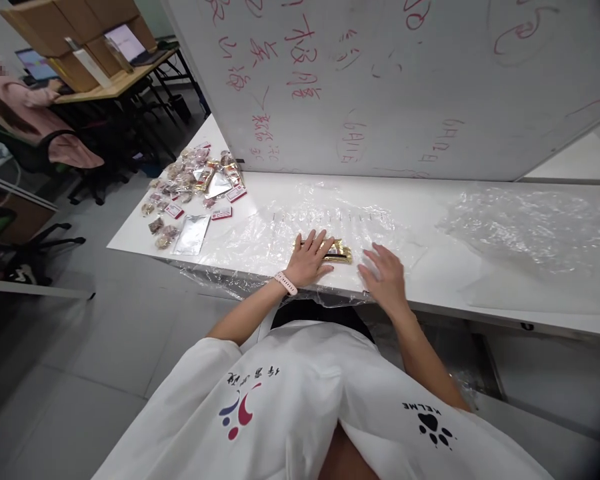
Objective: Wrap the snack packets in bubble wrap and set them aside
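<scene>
Under the spread fingers of my left hand [309, 259] lies a gold packet [341, 253] with a dark stripe; the hand rests flat and partly covers it. My right hand [384, 277] is just to the right, fingers apart and slightly bent, at the clear plastic sheet [260, 233]. Whether its fingertips pinch the film I cannot make out, but no object shows in it. The sheet spreads beneath the packet across the white table [420, 220], and part of it hangs over the front edge.
At the table's left end sit a pile of small wrapped packets [187, 177] and a silver pouch [192, 235]. Crumpled clear plastic [530, 227] covers the right side. A whiteboard [370, 87] with red writing stands behind. A person in pink [35, 113] sits at a desk far left.
</scene>
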A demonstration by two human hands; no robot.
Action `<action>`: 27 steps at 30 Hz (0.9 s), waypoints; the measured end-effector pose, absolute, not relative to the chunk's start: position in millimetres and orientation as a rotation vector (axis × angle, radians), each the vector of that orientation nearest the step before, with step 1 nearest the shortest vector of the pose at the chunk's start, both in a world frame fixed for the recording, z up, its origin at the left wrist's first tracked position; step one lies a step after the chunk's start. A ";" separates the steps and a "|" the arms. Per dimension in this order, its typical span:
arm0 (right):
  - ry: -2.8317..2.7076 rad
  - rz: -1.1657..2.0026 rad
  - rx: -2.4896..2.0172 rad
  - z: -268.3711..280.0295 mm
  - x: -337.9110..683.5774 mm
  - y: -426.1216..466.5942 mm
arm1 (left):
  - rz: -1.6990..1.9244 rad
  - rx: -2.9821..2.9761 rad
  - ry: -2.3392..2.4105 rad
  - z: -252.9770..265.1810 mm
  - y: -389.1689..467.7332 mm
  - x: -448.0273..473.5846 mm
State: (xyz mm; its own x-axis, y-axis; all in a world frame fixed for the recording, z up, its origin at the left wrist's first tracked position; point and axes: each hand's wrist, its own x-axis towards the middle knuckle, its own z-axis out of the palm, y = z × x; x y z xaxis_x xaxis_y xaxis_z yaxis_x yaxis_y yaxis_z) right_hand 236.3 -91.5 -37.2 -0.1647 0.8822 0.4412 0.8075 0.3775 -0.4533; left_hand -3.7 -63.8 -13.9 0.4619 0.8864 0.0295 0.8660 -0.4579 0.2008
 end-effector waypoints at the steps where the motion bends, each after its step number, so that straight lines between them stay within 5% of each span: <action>1: -1.869 0.104 -1.475 -36.0 239.6 -99.8 | 0.235 2.547 1.564 -12.7 -67.3 -3.1; 8: -2.105 0.121 -1.551 -54.4 263.8 -186.3 | 0.623 2.619 1.435 4.3 -145.9 -24.9; 15: -2.133 -0.007 -1.630 -66.0 235.1 -177.3 | 0.729 2.279 2.118 -58.2 -219.6 -98.7; 23: -2.193 0.295 -1.303 -2.3 209.6 -73.5 | 0.956 2.128 2.019 4.2 -136.9 -134.1; 27: -2.170 0.476 -1.470 5.8 206.2 -0.9 | 0.778 1.925 2.043 37.0 -60.6 -144.5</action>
